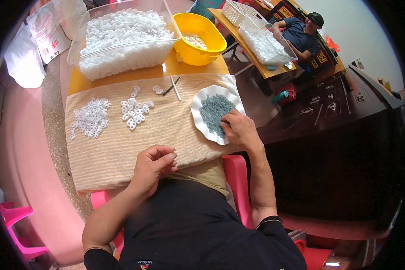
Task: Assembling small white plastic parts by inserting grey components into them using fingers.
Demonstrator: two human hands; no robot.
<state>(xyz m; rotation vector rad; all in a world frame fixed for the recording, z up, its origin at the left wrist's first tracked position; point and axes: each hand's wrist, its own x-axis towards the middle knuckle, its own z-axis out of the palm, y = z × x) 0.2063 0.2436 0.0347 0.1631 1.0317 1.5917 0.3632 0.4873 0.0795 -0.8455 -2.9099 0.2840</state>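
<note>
My right hand point(239, 129) reaches into a white scalloped plate point(202, 100) heaped with small grey-blue pieces point(213, 112), fingertips pinched among them. My left hand point(152, 165) rests on the near edge of a beige striped cloth point(121, 148), fingers curled together; whether a small piece sits between them I cannot tell. On the cloth lie two groups of small white plastic parts, one at the left point(91, 118) and one in the middle point(135, 110).
A clear tub point(121, 38) of white parts and a yellow bowl point(200, 38) stand at the table's far side. Two thin sticks point(173, 86) lie on the cloth. Another person point(301, 33) sits at a second table with trays. Pink stool point(15, 220) at lower left.
</note>
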